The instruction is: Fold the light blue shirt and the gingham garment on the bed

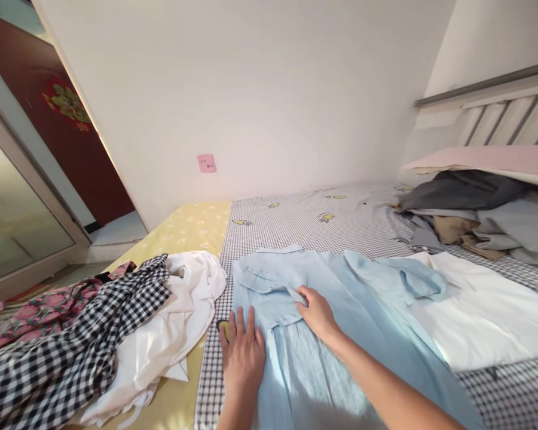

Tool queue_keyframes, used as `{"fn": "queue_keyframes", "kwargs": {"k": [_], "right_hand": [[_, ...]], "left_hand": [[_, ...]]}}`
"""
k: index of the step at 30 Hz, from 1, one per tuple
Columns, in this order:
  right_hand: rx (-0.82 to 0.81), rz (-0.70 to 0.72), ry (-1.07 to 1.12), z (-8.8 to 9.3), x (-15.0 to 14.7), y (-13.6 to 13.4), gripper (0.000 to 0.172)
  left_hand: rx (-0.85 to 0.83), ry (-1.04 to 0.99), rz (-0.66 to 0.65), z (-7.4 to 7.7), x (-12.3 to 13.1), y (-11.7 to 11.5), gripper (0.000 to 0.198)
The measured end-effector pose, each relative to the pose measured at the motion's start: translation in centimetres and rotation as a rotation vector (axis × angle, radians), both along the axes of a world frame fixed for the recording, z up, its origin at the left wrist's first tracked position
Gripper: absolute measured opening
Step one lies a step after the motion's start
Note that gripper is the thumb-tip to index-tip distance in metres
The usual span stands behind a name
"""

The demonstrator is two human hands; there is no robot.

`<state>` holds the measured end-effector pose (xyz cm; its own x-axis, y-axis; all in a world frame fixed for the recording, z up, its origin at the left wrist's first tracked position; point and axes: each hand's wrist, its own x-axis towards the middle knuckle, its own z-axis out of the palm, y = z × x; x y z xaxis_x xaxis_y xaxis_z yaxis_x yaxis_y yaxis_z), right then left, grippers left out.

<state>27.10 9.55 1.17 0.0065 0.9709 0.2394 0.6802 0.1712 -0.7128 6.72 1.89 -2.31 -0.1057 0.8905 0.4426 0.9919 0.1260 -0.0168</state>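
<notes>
A light blue shirt (332,340) lies spread on the checked bed sheet, one sleeve (273,278) folded over its upper part. My left hand (244,352) rests flat, fingers spread, over the left edge of the shirt and the sheet beside it. The thumb and fingers of my right hand (316,313) pinch the end of the folded sleeve. At the shirt's right, its other sleeve (412,278) stretches out over a white garment (484,322).
Left of the shirt lie a white cloth (161,334), a black-and-white checked garment (72,352) and a pink flowered cloth (49,313). Dark and grey clothes (470,197) are heaped at the right under a pink board-like piece (488,160). A wall (269,107) bounds the bed's far side.
</notes>
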Motion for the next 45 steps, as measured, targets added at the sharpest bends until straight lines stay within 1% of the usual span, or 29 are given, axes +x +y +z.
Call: {"fn": "queue_keyframes", "kwargs": {"k": [3, 6, 9, 11, 13, 15, 17, 18, 19, 21, 22, 23, 24, 28, 29, 31, 33, 35, 38, 41, 42, 43, 44, 45], "right_hand": [[0.060, 0.027, -0.018, 0.6, -0.3, -0.5, 0.032], [0.087, 0.019, -0.139, 1.3, 0.5, -1.1, 0.042], [0.005, 0.058, -0.267, 1.0, 1.7, -1.8, 0.046], [-0.058, 0.108, -0.313, 0.6, 2.6, -2.6, 0.047], [-0.098, 0.122, -0.334, 0.8, 3.2, -3.4, 0.047], [-0.112, 0.118, -0.343, 1.8, 3.5, -4.2, 0.039], [-0.098, 0.122, -0.351, 3.6, 3.2, -4.8, 0.022], [-0.078, 0.121, -0.351, 4.6, 2.8, -4.9, 0.021], [-0.048, 0.116, -0.345, 5.5, 2.2, -4.9, 0.025], [0.043, 0.104, -0.320, 6.5, 0.8, -4.3, 0.033], [0.089, 0.105, -0.312, 6.4, 0.1, -3.9, 0.040], [0.115, 0.115, -0.314, 5.8, -0.6, -3.3, 0.050], [0.114, 0.131, -0.324, 4.9, -1.1, -2.8, 0.057], [-0.049, 0.213, -0.383, 0.1, -1.7, -1.1, 0.059], [-0.063, 0.224, -0.382, -0.8, -1.6, -0.9, 0.060], [-0.059, 0.244, -0.373, -1.6, -1.1, -1.2, 0.061], [-0.059, 0.255, -0.360, -1.6, -0.3, -2.4, 0.060], [-0.062, 0.250, -0.341, -1.3, 0.7, -4.5, 0.059], [-0.058, 0.254, -0.291, -0.8, 3.0, -9.2, 0.057], [-0.083, 0.314, -0.193, -0.7, 6.1, -14.5, 0.057], [-0.093, 0.335, -0.135, -0.8, 7.3, -16.2, 0.055], [-0.104, 0.338, -0.045, -1.2, 8.6, -17.7, 0.049], [-0.126, 0.287, 0.100, -1.7, 10.0, -19.1, 0.040], [-0.156, 0.175, 0.280, -2.5, 11.5, -20.4, 0.032]], "left_hand": [[-0.019, 0.011, -0.001, -0.1, -0.1, 0.1, 0.052], [-0.036, 0.005, -0.002, 0.0, -0.1, 0.0, 0.052], [-0.037, -0.019, -0.001, 0.1, -0.1, -0.1, 0.052], [-0.035, -0.021, 0.000, 0.2, 0.0, -0.2, 0.052], [-0.027, -0.004, 0.004, 0.1, 0.0, -0.1, 0.052], [-0.011, 0.021, 0.005, 0.0, 0.0, -0.1, 0.052], [0.003, 0.050, 0.002, -0.2, -0.1, 0.0, 0.052], [0.007, 0.066, 0.001, -0.3, -0.2, 0.0, 0.052], [0.009, 0.083, 0.002, -0.4, -0.3, 0.1, 0.052], [0.013, 0.112, 0.013, -0.6, -0.5, 0.3, 0.053], [0.014, 0.123, 0.018, -0.6, -0.6, 0.4, 0.053], [0.013, 0.130, 0.021, -0.6, -0.7, 0.4, 0.053], [0.009, 0.134, 0.019, -0.6, -0.7, 0.5, 0.053], [-0.007, 0.133, 0.002, -0.6, -1.0, 0.5, 0.053], [-0.007, 0.135, 0.001, -0.6, -1.0, 0.6, 0.054], [-0.013, 0.145, 0.010, -0.8, -1.3, 0.8, 0.054], [-0.042, 0.150, 0.024, -0.9, -1.5, 1.0, 0.055], [-0.074, 0.141, 0.021, -0.8, -1.7, 1.2, 0.056], [-0.087, 0.112, -0.008, 0.2, -1.5, 1.0, 0.058], [-0.093, 0.064, -0.051, 1.6, -0.8, 0.3, 0.063], [-0.095, 0.042, -0.067, 2.0, -0.6, 0.1, 0.065], [-0.093, 0.016, -0.083, 2.4, -0.3, -0.1, 0.066], [-0.091, -0.013, -0.099, 2.7, -0.1, -0.3, 0.068], [-0.088, -0.045, -0.109, 3.0, 0.1, -0.5, 0.069]]}}
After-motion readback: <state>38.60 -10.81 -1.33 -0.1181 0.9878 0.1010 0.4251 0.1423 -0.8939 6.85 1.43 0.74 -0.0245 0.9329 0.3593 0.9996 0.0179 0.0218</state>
